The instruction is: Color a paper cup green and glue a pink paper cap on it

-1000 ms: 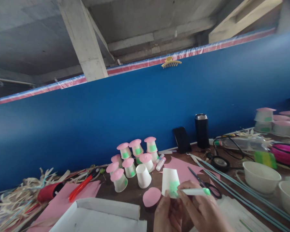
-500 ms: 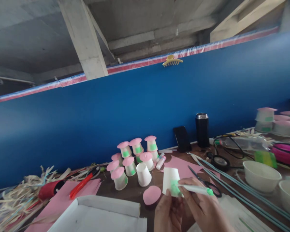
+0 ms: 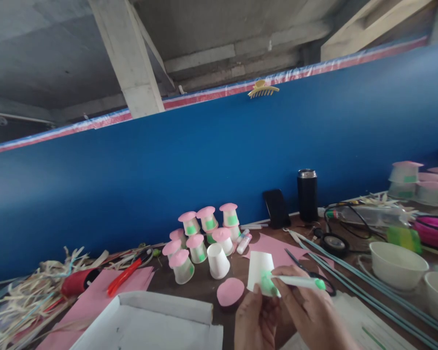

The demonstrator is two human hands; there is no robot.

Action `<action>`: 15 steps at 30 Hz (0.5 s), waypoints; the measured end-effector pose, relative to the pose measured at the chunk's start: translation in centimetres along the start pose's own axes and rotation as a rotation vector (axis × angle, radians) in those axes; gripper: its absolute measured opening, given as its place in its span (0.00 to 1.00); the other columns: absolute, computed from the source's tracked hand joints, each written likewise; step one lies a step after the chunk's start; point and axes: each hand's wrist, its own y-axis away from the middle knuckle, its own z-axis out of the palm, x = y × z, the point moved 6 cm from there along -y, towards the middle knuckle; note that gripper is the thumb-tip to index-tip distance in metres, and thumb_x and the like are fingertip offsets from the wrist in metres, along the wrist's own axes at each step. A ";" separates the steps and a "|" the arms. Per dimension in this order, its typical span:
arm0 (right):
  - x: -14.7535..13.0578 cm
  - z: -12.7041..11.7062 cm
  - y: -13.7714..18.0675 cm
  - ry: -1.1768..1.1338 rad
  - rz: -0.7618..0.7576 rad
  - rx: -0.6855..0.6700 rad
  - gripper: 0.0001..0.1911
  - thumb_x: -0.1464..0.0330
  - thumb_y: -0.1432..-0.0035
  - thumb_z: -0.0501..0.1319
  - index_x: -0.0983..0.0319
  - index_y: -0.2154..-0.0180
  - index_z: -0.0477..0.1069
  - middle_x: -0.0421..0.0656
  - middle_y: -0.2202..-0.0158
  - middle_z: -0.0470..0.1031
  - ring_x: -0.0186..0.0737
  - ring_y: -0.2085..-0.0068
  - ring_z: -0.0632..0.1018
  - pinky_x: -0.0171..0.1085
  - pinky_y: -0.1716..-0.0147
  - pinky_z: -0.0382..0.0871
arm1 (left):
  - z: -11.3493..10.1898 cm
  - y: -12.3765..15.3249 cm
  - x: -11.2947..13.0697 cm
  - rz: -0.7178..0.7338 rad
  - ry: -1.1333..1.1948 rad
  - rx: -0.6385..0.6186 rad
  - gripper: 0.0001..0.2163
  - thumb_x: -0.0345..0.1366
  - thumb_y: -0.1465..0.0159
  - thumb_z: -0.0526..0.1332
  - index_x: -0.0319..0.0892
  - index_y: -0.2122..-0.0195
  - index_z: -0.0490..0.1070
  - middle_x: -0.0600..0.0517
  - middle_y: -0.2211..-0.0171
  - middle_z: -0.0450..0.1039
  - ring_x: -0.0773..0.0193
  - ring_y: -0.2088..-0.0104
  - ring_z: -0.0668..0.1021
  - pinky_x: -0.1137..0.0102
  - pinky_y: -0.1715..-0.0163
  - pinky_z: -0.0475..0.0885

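Observation:
My left hand (image 3: 253,318) grips a white paper cup (image 3: 257,265) low down, tilted in front of me. A patch of green colour covers the cup's lower right side. In my right hand (image 3: 310,311) is a white marker with a green end (image 3: 301,281), its tip against the green patch. Left of my hands lies a round pink paper disc (image 3: 230,292). Behind it a plain upturned white cup (image 3: 218,261) stands beside several cups with pink paper tops and green patches (image 3: 197,249). Scissors (image 3: 302,265) lie partly hidden behind my right hand.
A white open box (image 3: 160,323) is at front left, near pink paper sheets (image 3: 98,294), a red-handled tool (image 3: 124,277) and paper strips (image 3: 29,301). A black flask (image 3: 307,197) and phone (image 3: 276,208) stand by the blue partition (image 3: 168,160). White bowls (image 3: 397,265) sit right.
The view has shifted very slightly. Both hands keep their hold on the cup and marker, and the marker tip stays at the green patch.

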 end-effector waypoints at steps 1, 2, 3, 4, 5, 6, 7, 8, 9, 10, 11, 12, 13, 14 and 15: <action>0.0 0.0 0.0 0.000 0.002 0.005 0.08 0.65 0.37 0.51 0.59 0.60 0.67 0.44 0.62 0.75 0.38 0.60 0.77 0.35 0.62 0.71 | 0.0 0.0 0.0 0.000 -0.007 -0.005 0.07 0.32 0.49 0.68 0.32 0.71 0.77 0.45 0.76 0.78 0.65 0.75 0.79 0.76 0.75 0.72; 0.0 0.0 0.0 0.001 0.004 0.000 0.08 0.65 0.37 0.51 0.59 0.60 0.67 0.44 0.62 0.75 0.38 0.60 0.77 0.34 0.62 0.71 | 0.0 -0.1 0.0 0.000 -0.011 -0.007 0.07 0.33 0.49 0.68 0.33 0.71 0.77 0.45 0.76 0.78 0.65 0.75 0.79 0.76 0.75 0.73; 0.0 0.0 -0.1 0.003 0.005 -0.009 0.08 0.65 0.37 0.51 0.59 0.61 0.67 0.43 0.63 0.76 0.38 0.61 0.77 0.34 0.62 0.70 | -0.1 -0.1 -0.1 0.002 -0.012 -0.009 0.07 0.33 0.49 0.68 0.33 0.72 0.77 0.45 0.76 0.78 0.65 0.75 0.79 0.76 0.75 0.73; 0.0 0.1 -0.1 0.006 0.005 -0.018 0.07 0.65 0.37 0.52 0.59 0.61 0.67 0.43 0.63 0.76 0.37 0.62 0.77 0.34 0.63 0.70 | -0.1 -0.1 -0.1 0.006 -0.009 -0.012 0.07 0.33 0.49 0.68 0.33 0.72 0.77 0.45 0.76 0.78 0.65 0.75 0.78 0.75 0.75 0.73; 0.0 0.1 -0.1 0.010 0.005 -0.021 0.07 0.65 0.37 0.52 0.59 0.61 0.67 0.43 0.64 0.76 0.37 0.63 0.77 0.34 0.63 0.70 | 0.0 -0.1 -0.1 0.010 -0.007 -0.016 0.07 0.33 0.49 0.69 0.33 0.72 0.77 0.45 0.76 0.78 0.65 0.75 0.78 0.75 0.74 0.73; 0.0 0.0 0.0 0.014 0.006 -0.016 0.07 0.65 0.37 0.52 0.59 0.61 0.67 0.42 0.64 0.76 0.37 0.63 0.77 0.34 0.63 0.70 | 0.0 -0.1 0.0 0.015 -0.009 -0.020 0.08 0.33 0.50 0.69 0.33 0.72 0.77 0.45 0.76 0.78 0.65 0.75 0.78 0.75 0.74 0.73; 0.0 0.0 0.0 0.019 0.008 -0.002 0.08 0.65 0.37 0.52 0.59 0.61 0.67 0.43 0.64 0.76 0.37 0.63 0.77 0.34 0.63 0.70 | 0.1 -0.1 0.0 0.017 -0.015 -0.023 0.08 0.34 0.50 0.69 0.33 0.72 0.77 0.45 0.75 0.78 0.65 0.75 0.78 0.75 0.74 0.73; 0.0 -0.1 0.0 0.022 0.010 0.016 0.08 0.65 0.37 0.52 0.59 0.60 0.68 0.43 0.63 0.76 0.38 0.62 0.77 0.34 0.62 0.70 | 0.2 0.0 0.0 0.019 -0.024 -0.024 0.09 0.34 0.50 0.69 0.33 0.71 0.78 0.45 0.75 0.78 0.65 0.75 0.78 0.75 0.74 0.73; 0.0 -0.2 0.0 0.022 0.016 0.028 0.09 0.65 0.37 0.52 0.59 0.60 0.68 0.43 0.62 0.77 0.38 0.61 0.77 0.34 0.61 0.70 | 0.2 0.1 0.0 0.019 -0.033 -0.024 0.10 0.34 0.50 0.69 0.32 0.70 0.78 0.45 0.75 0.78 0.65 0.75 0.78 0.75 0.75 0.73; 0.1 -0.2 0.0 0.018 0.024 0.027 0.09 0.65 0.37 0.52 0.59 0.60 0.68 0.43 0.62 0.77 0.38 0.61 0.77 0.34 0.61 0.70 | 0.3 0.2 0.0 0.019 -0.038 -0.023 0.10 0.35 0.50 0.69 0.32 0.70 0.78 0.45 0.75 0.78 0.65 0.75 0.78 0.75 0.75 0.73; 0.1 -0.1 0.0 0.011 0.034 0.015 0.09 0.64 0.37 0.52 0.59 0.61 0.68 0.43 0.63 0.77 0.38 0.62 0.77 0.34 0.62 0.70 | 0.4 0.2 0.0 0.021 -0.036 -0.025 0.10 0.35 0.51 0.69 0.32 0.70 0.77 0.45 0.75 0.78 0.65 0.75 0.78 0.75 0.75 0.73; 0.0 0.0 0.0 0.002 0.040 -0.006 0.09 0.64 0.37 0.52 0.59 0.61 0.68 0.43 0.63 0.77 0.38 0.62 0.77 0.34 0.62 0.70 | 0.4 0.3 0.1 0.023 -0.024 -0.026 0.10 0.34 0.50 0.69 0.32 0.70 0.77 0.45 0.75 0.78 0.65 0.75 0.78 0.75 0.74 0.73; -0.1 0.0 0.0 -0.008 0.041 -0.024 0.09 0.64 0.37 0.52 0.59 0.62 0.68 0.43 0.63 0.77 0.38 0.63 0.77 0.34 0.63 0.70 | 0.5 0.3 0.1 0.026 -0.008 -0.024 0.09 0.33 0.50 0.68 0.32 0.70 0.77 0.45 0.75 0.78 0.66 0.76 0.78 0.75 0.74 0.73; -0.2 0.0 0.0 -0.019 0.039 -0.031 0.08 0.64 0.37 0.52 0.59 0.62 0.68 0.43 0.64 0.76 0.38 0.63 0.77 0.34 0.63 0.70 | 0.4 0.2 0.1 0.024 0.007 -0.013 0.08 0.32 0.48 0.68 0.32 0.70 0.77 0.45 0.75 0.78 0.66 0.76 0.78 0.75 0.74 0.73; -0.3 -0.1 0.0 -0.027 0.034 -0.028 0.08 0.65 0.37 0.52 0.59 0.62 0.68 0.43 0.64 0.76 0.38 0.63 0.77 0.34 0.63 0.70 | 0.2 0.1 0.1 0.017 0.020 0.012 0.06 0.31 0.47 0.66 0.32 0.71 0.77 0.45 0.75 0.78 0.66 0.76 0.78 0.75 0.74 0.73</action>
